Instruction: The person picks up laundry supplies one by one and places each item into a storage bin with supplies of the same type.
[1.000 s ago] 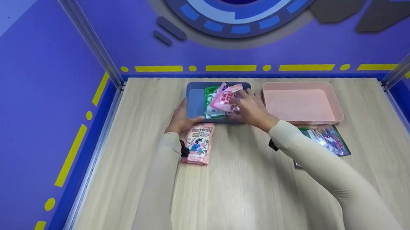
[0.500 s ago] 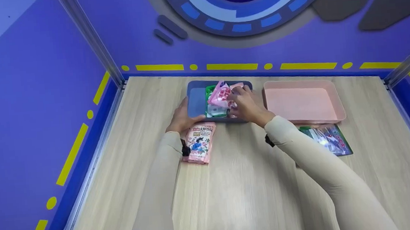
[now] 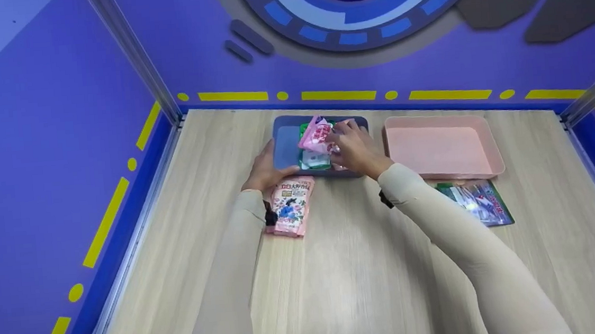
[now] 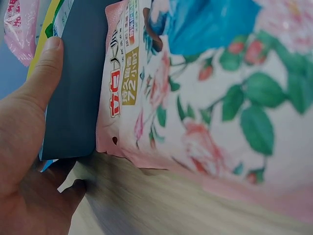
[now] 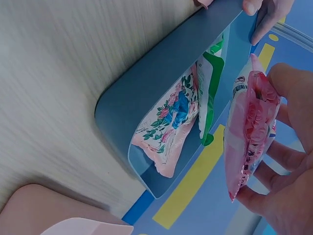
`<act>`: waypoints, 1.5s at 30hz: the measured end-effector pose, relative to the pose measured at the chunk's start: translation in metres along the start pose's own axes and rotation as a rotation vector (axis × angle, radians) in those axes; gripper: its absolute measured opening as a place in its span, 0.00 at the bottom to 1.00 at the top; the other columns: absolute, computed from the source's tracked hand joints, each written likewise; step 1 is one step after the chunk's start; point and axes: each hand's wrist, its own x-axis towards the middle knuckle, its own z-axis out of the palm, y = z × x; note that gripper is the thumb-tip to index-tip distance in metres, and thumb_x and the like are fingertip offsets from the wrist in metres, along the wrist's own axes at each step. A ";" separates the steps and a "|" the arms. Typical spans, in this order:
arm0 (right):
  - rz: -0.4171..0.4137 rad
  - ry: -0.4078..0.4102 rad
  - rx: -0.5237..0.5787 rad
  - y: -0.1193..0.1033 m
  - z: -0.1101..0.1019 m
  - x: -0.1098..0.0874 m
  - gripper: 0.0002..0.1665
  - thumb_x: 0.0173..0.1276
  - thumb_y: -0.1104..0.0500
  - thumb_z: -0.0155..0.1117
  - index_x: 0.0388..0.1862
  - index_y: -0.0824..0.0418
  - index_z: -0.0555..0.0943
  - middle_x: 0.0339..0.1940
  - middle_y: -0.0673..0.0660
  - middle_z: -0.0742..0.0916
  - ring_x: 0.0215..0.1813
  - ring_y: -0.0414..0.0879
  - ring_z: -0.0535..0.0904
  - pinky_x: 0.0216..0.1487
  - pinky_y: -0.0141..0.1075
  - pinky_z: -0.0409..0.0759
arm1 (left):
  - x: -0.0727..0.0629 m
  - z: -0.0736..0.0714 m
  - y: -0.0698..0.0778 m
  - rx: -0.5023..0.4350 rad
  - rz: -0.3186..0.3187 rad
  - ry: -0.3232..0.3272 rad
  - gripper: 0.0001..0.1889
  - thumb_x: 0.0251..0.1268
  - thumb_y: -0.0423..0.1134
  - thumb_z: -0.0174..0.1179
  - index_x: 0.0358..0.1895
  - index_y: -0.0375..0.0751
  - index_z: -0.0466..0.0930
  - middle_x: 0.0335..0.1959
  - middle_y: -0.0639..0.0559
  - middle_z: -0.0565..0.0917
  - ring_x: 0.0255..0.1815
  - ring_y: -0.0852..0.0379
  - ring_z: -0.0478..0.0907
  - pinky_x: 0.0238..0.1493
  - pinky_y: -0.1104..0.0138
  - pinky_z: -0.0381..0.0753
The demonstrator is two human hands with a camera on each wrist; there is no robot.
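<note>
My left hand grips the left end of a blue-grey tray; in the left wrist view its thumb lies over the near rim. Above that tray, my right hand holds a small pink plastic packet between thumb and fingers, tilted. Inside the tray a green-and-white packet leans near the middle. Beside it, toward the right end, sits a floral pink pouch, mostly hidden by the right hand in the head view. Another floral pink pouch lies on the table by my left wrist.
A pink tray with nothing in it stands to the right of the blue-grey one. In front of it lies a flat, glossy green-edged pack, partly behind my right sleeve. The purple wall rises behind both trays.
My right hand has shifted slightly left and back over the blue-grey tray, carrying the pink packet. The left hand keeps its grip on the tray; the head view has shifted a little.
</note>
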 end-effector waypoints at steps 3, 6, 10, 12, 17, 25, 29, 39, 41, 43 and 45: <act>-0.014 0.001 0.009 -0.002 0.002 0.003 0.22 0.68 0.54 0.71 0.60 0.55 0.85 0.65 0.60 0.79 0.64 0.59 0.70 0.66 0.59 0.73 | 0.000 0.000 -0.001 -0.003 0.005 0.009 0.61 0.56 0.53 0.78 0.85 0.55 0.41 0.83 0.47 0.56 0.81 0.43 0.54 0.80 0.47 0.54; -0.029 0.002 0.017 -0.003 0.005 0.006 0.21 0.68 0.55 0.70 0.60 0.55 0.85 0.66 0.61 0.79 0.65 0.60 0.70 0.67 0.60 0.72 | 0.001 0.001 -0.002 -0.001 0.016 0.016 0.61 0.55 0.53 0.78 0.85 0.55 0.42 0.83 0.47 0.56 0.81 0.43 0.54 0.80 0.47 0.54; -0.052 0.014 0.025 -0.004 0.009 0.009 0.20 0.67 0.57 0.71 0.58 0.57 0.86 0.65 0.62 0.80 0.64 0.61 0.71 0.66 0.60 0.73 | 0.001 0.001 -0.003 0.022 0.030 0.011 0.61 0.56 0.53 0.77 0.85 0.52 0.41 0.83 0.47 0.55 0.82 0.44 0.53 0.80 0.49 0.53; -0.063 0.020 0.026 -0.004 0.011 0.011 0.19 0.66 0.57 0.71 0.57 0.57 0.87 0.64 0.62 0.81 0.63 0.61 0.72 0.65 0.61 0.73 | 0.001 0.001 -0.002 0.034 0.027 0.006 0.61 0.57 0.53 0.77 0.85 0.50 0.40 0.84 0.46 0.54 0.83 0.44 0.52 0.81 0.50 0.53; -0.064 0.013 0.035 -0.006 0.014 0.017 0.20 0.67 0.57 0.70 0.57 0.58 0.86 0.64 0.62 0.81 0.63 0.62 0.72 0.65 0.60 0.73 | 0.001 0.000 0.000 0.033 0.012 0.005 0.61 0.57 0.54 0.76 0.85 0.51 0.39 0.84 0.47 0.53 0.83 0.45 0.51 0.81 0.50 0.53; -0.067 -0.003 0.036 -0.010 0.020 0.024 0.22 0.67 0.57 0.70 0.59 0.59 0.85 0.64 0.63 0.81 0.62 0.62 0.73 0.65 0.60 0.73 | 0.000 0.001 0.002 0.020 0.006 0.002 0.60 0.57 0.53 0.76 0.85 0.52 0.41 0.84 0.49 0.54 0.83 0.46 0.52 0.81 0.51 0.53; -0.073 -0.001 0.025 -0.012 0.022 0.028 0.21 0.66 0.57 0.71 0.58 0.59 0.85 0.64 0.63 0.81 0.61 0.62 0.73 0.63 0.60 0.75 | 0.000 0.000 0.001 0.036 -0.006 0.003 0.60 0.59 0.53 0.76 0.85 0.51 0.40 0.84 0.48 0.52 0.83 0.46 0.50 0.81 0.53 0.52; -0.050 -0.052 0.029 -0.015 0.026 0.033 0.23 0.66 0.54 0.73 0.60 0.58 0.85 0.64 0.62 0.79 0.63 0.61 0.72 0.67 0.59 0.72 | 0.000 0.000 -0.001 0.025 -0.009 0.001 0.60 0.59 0.54 0.75 0.85 0.52 0.39 0.84 0.49 0.52 0.83 0.47 0.51 0.81 0.52 0.52; -0.049 -0.053 0.029 -0.014 0.028 0.034 0.23 0.66 0.54 0.73 0.59 0.58 0.85 0.64 0.61 0.79 0.63 0.61 0.72 0.67 0.60 0.71 | 0.001 0.000 -0.001 0.038 0.022 0.004 0.60 0.58 0.53 0.76 0.85 0.50 0.40 0.84 0.47 0.53 0.83 0.46 0.52 0.81 0.53 0.53; -0.053 -0.053 0.026 -0.013 0.029 0.035 0.22 0.65 0.55 0.73 0.58 0.58 0.85 0.64 0.62 0.80 0.63 0.61 0.72 0.67 0.61 0.72 | 0.002 0.000 -0.001 0.044 0.056 0.011 0.60 0.58 0.51 0.77 0.85 0.48 0.41 0.83 0.46 0.55 0.82 0.46 0.54 0.80 0.53 0.54; -0.057 -0.055 0.016 -0.012 0.030 0.035 0.22 0.65 0.55 0.73 0.57 0.59 0.85 0.64 0.62 0.80 0.63 0.62 0.72 0.67 0.61 0.73 | 0.003 0.000 -0.001 0.061 0.086 0.017 0.60 0.57 0.51 0.77 0.85 0.45 0.42 0.83 0.44 0.56 0.81 0.45 0.55 0.80 0.54 0.55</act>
